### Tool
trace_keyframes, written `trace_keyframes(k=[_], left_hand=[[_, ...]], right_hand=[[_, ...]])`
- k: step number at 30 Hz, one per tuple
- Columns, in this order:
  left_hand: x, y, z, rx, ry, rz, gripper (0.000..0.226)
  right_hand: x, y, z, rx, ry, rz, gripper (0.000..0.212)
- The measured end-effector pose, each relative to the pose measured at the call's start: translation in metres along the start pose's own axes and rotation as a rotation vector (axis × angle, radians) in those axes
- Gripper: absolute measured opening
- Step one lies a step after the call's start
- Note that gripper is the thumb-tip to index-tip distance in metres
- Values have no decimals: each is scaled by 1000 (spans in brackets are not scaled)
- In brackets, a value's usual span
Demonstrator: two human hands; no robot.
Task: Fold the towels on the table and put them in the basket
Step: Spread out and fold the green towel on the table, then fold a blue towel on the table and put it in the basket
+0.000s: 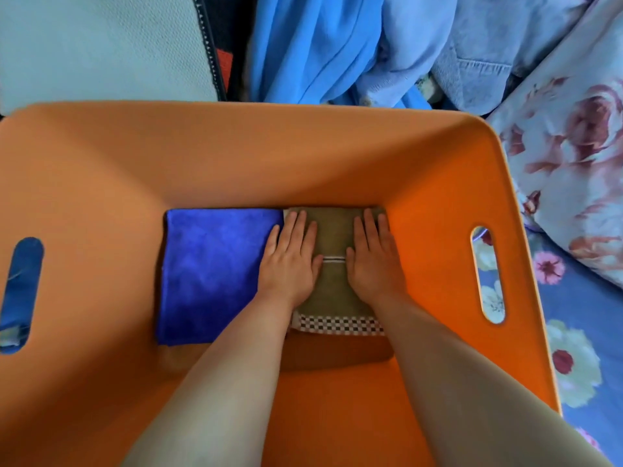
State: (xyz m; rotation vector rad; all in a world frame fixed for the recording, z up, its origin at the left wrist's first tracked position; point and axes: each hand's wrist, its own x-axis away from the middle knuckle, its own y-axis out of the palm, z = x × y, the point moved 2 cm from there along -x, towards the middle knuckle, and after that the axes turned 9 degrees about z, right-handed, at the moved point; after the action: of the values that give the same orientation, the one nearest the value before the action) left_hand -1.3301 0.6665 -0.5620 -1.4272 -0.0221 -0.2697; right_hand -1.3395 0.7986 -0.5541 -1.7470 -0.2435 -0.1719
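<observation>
Both hands are down inside the orange basket (303,156), palms flat on a folded olive-brown towel (333,288) that lies on the basket floor, right half, against the far wall. Left hand (290,261) covers the towel's left part, fingers straight and close together, pointing away from the person; its outer edge reaches the seam with the blue towel (212,271). Right hand (372,261) mirrors it on the towel's right part, fingers straight, slightly spread, little finger just beside the basket's right wall. Neither hand curls round anything; both just press. Between the thumbs a short white-striped band of the olive towel shows; a checkered brown-and-white border (340,324) runs along its near edge. The blue towel is folded, flat, on the floor's left half, touching the olive one side by side. Both forearms come in over the near rim, hiding part of the basket floor. Basket walls have slot handles, left slot (22,294) and right slot (487,274). Around the basket: pale textured fabric (101,45) at far left, a heap of blue clothing (337,45) beyond the far rim, floral bedding (573,146) to the right.
</observation>
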Motion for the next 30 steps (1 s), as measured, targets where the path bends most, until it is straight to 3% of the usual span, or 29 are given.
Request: trace_keyframes(k=[7,11,15,21,30], left_hand=[[0,-19,8,-28,-73,-113,59],[4,-61,20,-4,-91,1,49],[22,-126,31,-41,-124,66,31],[77,-232,55,-103,-132,181,24],[206,-360,133,-165,-101,243,31]], right_hand=[[1,-16,-5,11,17,-114,56],[13,-47,-16,-28,18,-91,56],[34,-108,-28,-95,-61,0,53],[94,-219,-43,-128,-219,198,45],[246,-354,-34,-76,-258,427,44]])
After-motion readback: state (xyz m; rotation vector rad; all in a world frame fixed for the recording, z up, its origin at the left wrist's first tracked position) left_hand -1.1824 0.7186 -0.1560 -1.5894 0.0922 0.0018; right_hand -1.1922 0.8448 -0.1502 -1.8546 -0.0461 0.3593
